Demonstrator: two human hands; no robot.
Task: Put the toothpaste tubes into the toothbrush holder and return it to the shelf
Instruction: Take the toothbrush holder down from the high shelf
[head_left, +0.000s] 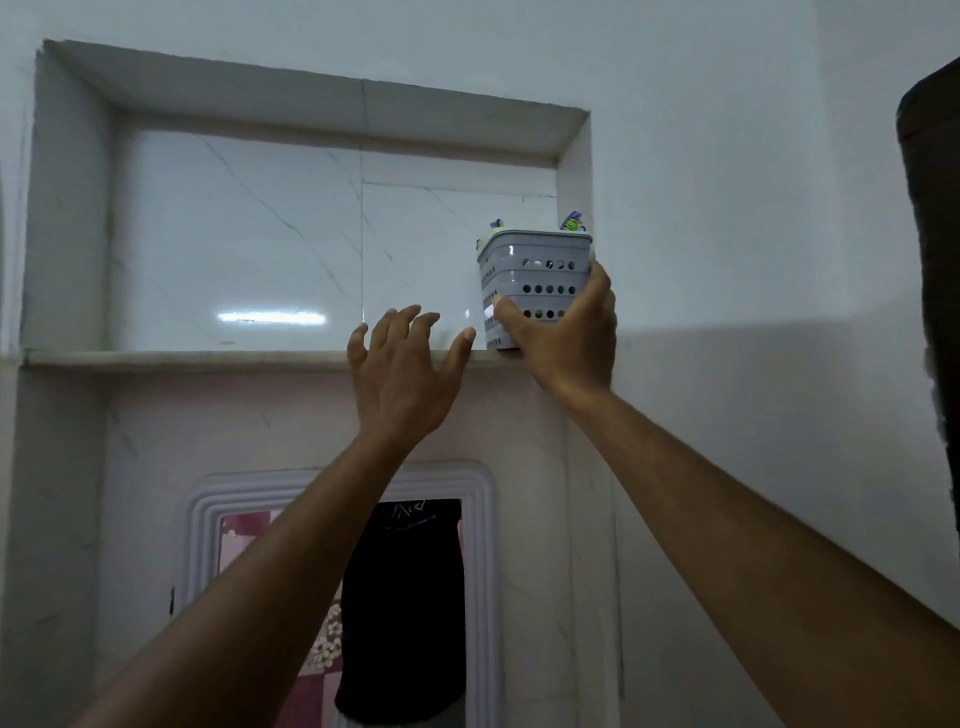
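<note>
A grey perforated toothbrush holder (535, 273) stands at the right end of a recessed wall shelf (208, 357), close to the niche's right wall. Two toothpaste tube ends, purple and green, poke out of its top: one tube end (573, 222) at the right corner, another tube end (497, 225) at the left. My right hand (563, 332) wraps around the holder's lower half from below and the right. My left hand (402, 364) is raised in front of the shelf edge, fingers spread, holding nothing, a short way left of the holder.
The niche has glossy white marble-look tiles (234, 234) at its back. Below the shelf hangs a mirror with a white ribbed frame (483, 571), reflecting a dark garment. A dark object (935, 260) juts in at the right edge.
</note>
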